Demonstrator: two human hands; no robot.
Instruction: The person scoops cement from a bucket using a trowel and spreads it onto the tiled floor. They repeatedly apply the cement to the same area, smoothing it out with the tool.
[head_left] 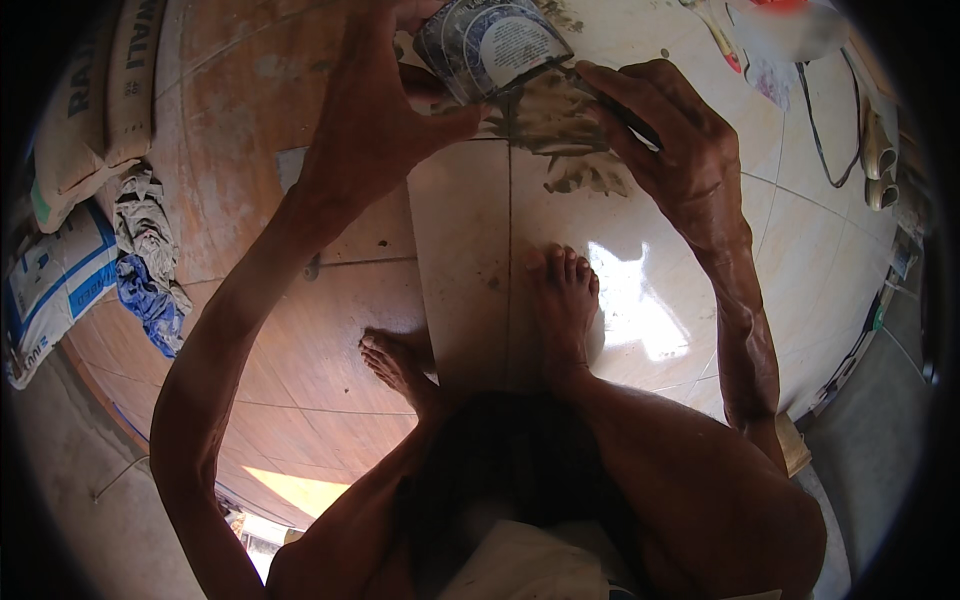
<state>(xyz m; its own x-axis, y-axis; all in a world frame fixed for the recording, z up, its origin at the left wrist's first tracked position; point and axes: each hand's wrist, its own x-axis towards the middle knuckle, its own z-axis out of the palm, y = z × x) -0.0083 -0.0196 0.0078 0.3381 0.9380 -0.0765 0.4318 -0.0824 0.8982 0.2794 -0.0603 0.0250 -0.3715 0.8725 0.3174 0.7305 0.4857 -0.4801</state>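
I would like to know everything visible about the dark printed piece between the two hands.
The dark printed piece looks flat, perhaps plastic, blue-grey with curved pale bands and a round whitish panel of fine print. It sits slanted at the picture's top edge, partly cut off. The left hand seems to hold its left side; the right hand is near its right corner, contact unclear.

Bare forearms (pixel 268 260) stretched forward, left hand (pixel 378 125) with thumb extended, right hand (pixel 685 140) with fingers curled
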